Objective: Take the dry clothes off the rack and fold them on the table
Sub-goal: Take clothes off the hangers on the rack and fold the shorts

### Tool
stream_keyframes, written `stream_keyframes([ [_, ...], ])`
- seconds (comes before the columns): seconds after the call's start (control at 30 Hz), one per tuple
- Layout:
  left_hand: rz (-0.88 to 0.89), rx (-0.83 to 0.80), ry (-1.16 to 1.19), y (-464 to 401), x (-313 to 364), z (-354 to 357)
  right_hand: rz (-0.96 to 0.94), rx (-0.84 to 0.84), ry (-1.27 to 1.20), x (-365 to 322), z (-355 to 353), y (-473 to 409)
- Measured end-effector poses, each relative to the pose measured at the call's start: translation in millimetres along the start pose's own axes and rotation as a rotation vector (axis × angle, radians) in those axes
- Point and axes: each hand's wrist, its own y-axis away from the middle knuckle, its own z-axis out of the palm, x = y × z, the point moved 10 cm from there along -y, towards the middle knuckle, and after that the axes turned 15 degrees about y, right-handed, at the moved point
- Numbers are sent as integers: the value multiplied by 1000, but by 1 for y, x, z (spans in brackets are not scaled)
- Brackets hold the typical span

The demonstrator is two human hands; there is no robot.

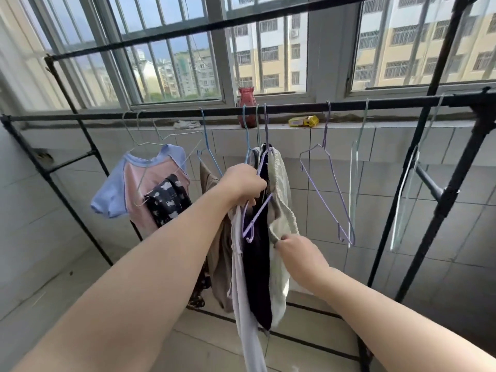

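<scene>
Reaching forward, left hand point(243, 182) grips hanging clothes point(256, 264); right hand point(300, 255) pinches the cream garment point(280, 210).

A black rack point(268, 110) is seen before a barred window. A bunch of clothes point(257, 264) and a purple hanger point(257, 210) are gripped by the left hand point(243, 183). The hem of a cream garment point(281, 210) is pinched by the right hand point(298, 253). Far left, a pink and blue shirt point(134, 189) is hung.

white garment point(248, 331) hem cut off at bottom edge
</scene>
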Motion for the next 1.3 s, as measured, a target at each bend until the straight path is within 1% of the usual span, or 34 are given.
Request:
stream_keyframes([
  [0.1,-39,-36,11,9,-7,-5,254,148,-307,34,-3,-19],
  [0.13,-57,-40,18,13,-9,-8,295,184,-357,38,-6,-25],
  [0.2,-75,-38,34,20,-11,-16,326,100,-313,43,-2,-37],
  [0.27,-75,-38,3,24,-11,-22,368,-73,-250,53,13,-40],
  [0.3,-76,-30,-4,25,-11,-27,378,-131,-232,58,23,-41],
  [0.37,-59,5,-18,27,-11,-37,390,-195,-255,64,38,-38],
  [0.47,-28,64,-96,27,-16,-49,347,-235,-241,56,43,-36],
  [0.53,-42,82,-80,30,-25,-51,319,-261,-249,53,45,-33],
  [0.6,-58,94,-32,31,-36,-49,242,-308,-269,42,49,-35],
  [0.67,-59,95,14,33,-43,-46,169,-295,-353,27,44,-38],
  [0.73,-63,91,67,36,-49,-45,129,-267,-498,15,27,-36],
  [0.77,-75,86,88,39,-53,-45,112,-282,-578,8,20,-35],
  [0.83,-109,64,95,49,-66,-45,69,-384,-702,-10,15,-30],
  [0.9,-170,26,78,62,-83,-44,24,-543,-778,-32,18,-18],
  [0.97,-275,-16,14,79,-108,-40,-19,-677,-855,-53,23,-3],
  [1.03,-414,-72,-29,102,-137,-32,-20,-767,-1048,-77,28,11],
  [1.1,-557,-132,34,126,-165,-15,46,-840,-1286,-101,36,22],
  [1.17,-682,-184,132,151,-186,10,112,-907,-1450,-127,50,30],
  [1.2,-726,-186,173,162,-193,20,120,-921,-1475,-138,56,32],
  [1.23,-760,-148,210,172,-200,26,96,-919,-1465,-152,58,33],
  [1.3,-764,-12,198,183,-210,25,54,-862,-1438,-171,56,32],
])
